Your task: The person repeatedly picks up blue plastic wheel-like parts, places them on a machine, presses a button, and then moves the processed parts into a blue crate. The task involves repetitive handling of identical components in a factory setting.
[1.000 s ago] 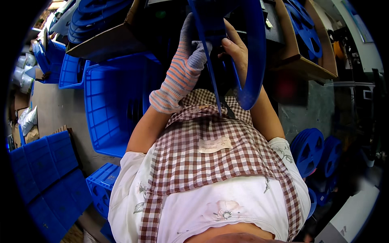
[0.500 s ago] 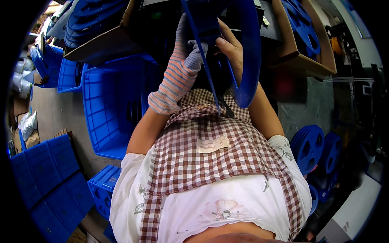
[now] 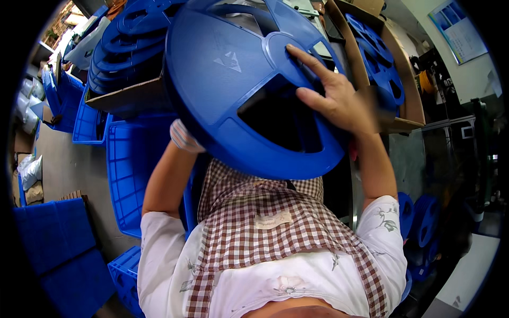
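Observation:
A large blue plastic reel is in front of my chest, its broad face tilted up toward me. Cutouts open around its central hub. My right hand is bare and lies over the hub, with index finger and thumb stretched apart; the index fingertip touches near the centre. At the reel's lower left edge, my left hand wears a striped knit glove. Only its wrist end shows, since the reel covers the fingers.
Stacked blue reels rise from a cardboard box at the far left. Another cardboard box with blue reels stands at the far right. A blue crate sits by my left arm. More reels stand at lower right.
The reel has turned from edge-on to showing me its broad face. My right hand has moved from the inner side onto the hub, and my left hand has gone behind the reel.

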Demonstrator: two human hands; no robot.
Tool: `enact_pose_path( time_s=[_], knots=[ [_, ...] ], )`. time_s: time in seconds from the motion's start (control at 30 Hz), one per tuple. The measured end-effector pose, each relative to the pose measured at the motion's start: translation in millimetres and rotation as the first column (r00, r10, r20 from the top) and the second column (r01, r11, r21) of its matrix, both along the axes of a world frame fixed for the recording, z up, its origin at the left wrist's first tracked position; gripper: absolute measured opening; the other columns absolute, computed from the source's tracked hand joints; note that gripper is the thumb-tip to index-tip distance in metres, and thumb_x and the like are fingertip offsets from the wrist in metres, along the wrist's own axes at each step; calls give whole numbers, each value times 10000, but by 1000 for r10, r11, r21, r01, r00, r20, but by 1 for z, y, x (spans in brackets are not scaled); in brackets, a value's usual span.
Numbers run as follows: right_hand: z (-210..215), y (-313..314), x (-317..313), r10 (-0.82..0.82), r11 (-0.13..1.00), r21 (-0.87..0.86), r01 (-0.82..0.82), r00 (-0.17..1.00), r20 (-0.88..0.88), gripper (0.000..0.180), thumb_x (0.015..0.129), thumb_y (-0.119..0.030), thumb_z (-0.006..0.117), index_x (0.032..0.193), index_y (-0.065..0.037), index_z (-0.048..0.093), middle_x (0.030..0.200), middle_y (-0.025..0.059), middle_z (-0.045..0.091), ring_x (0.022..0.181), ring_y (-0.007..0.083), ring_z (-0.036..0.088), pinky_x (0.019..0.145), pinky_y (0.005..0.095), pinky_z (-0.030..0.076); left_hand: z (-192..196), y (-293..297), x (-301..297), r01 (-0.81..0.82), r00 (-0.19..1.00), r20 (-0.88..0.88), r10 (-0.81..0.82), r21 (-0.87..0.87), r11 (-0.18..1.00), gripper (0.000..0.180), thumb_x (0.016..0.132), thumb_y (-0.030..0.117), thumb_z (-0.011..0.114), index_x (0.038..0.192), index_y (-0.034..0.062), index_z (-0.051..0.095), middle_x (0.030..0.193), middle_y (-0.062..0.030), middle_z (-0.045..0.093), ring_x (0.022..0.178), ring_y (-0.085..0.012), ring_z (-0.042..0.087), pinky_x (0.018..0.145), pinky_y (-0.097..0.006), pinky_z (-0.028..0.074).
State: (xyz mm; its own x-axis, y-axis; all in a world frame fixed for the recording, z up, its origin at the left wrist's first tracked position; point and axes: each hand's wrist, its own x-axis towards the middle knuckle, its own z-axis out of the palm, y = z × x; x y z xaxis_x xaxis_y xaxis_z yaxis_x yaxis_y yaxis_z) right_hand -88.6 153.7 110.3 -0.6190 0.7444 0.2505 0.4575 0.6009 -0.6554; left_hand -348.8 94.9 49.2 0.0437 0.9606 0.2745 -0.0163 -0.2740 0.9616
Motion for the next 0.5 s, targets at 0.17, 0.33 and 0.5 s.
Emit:
enact_pose_path(
  time_s=[0.17, 0.33, 0.5],
  knots=[
    [13, 104, -8, -126, 981, 182, 73, 946, 298, 696, 777, -711, 471, 1395, -413, 353, 1205, 235, 566, 1088, 402, 566, 919, 429, 454, -25, 111, -56, 196, 914, 328, -237, 152, 969, 268, 929, 158, 539, 1168, 37, 541, 954, -40, 626, 795, -143, 624, 697, -236, 537],
    [42, 199, -56, -124, 975, 219, 25, 883, 452, 723, 840, -652, 449, 1437, -265, 319, 1426, 225, 356, 1314, 400, 342, 1089, 416, 263, -14, 162, -84, 194, 943, 238, -233, 174, 965, 246, 922, 96, 535, 1161, 37, 548, 1000, -47, 629, 866, -172, 635, 777, -259, 542],
    [22, 263, -68, -126, 984, 174, 50, 876, 466, 758, 845, -649, 458, 1449, -219, 299, 1450, 164, 354, 1342, 340, 319, 1109, 393, 240, -25, 206, -88, 196, 911, 371, -182, -1, 981, 299, 944, 106, 495, 1237, 50, 499, 1171, -106, 596, 1088, -188, 589, 998, -294, 473]
  ],
)
